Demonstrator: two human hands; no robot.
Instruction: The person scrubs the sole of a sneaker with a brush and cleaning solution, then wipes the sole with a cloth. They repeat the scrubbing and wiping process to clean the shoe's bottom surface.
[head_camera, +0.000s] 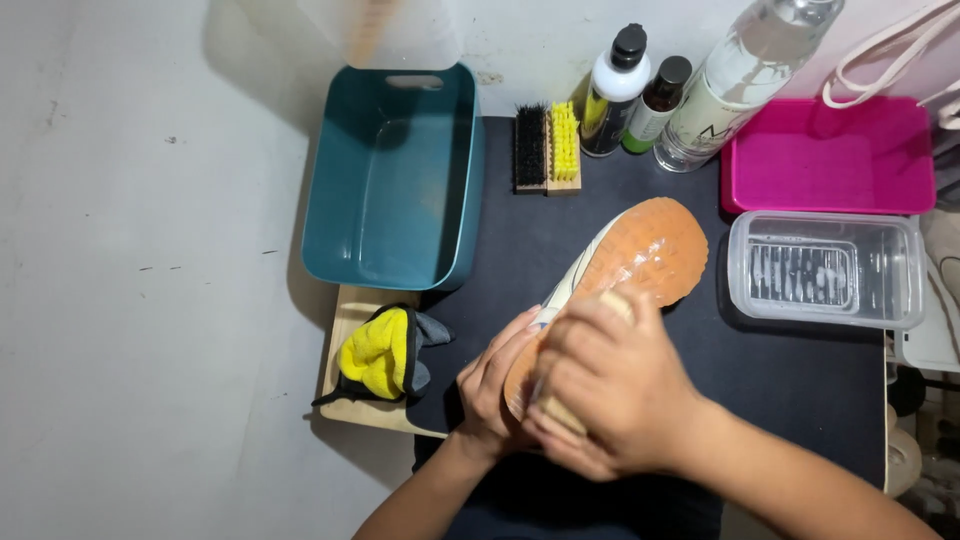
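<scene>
A cream shoe (585, 275) lies sole up on the black mat (800, 380), its orange gum sole (655, 245) wet and shiny. My left hand (495, 385) grips the shoe's heel end from the left side. My right hand (610, 390) is closed over a wooden-backed brush (612, 303) and presses it on the sole's middle. Most of the brush is hidden under my fingers.
A teal tub (395, 180) stands at the back left. Two brushes (547, 148), three bottles (650, 100), a pink tray (830, 155) and a clear lidded box (825, 268) lie behind and to the right. A yellow-grey cloth (385, 352) sits on a wooden board at left.
</scene>
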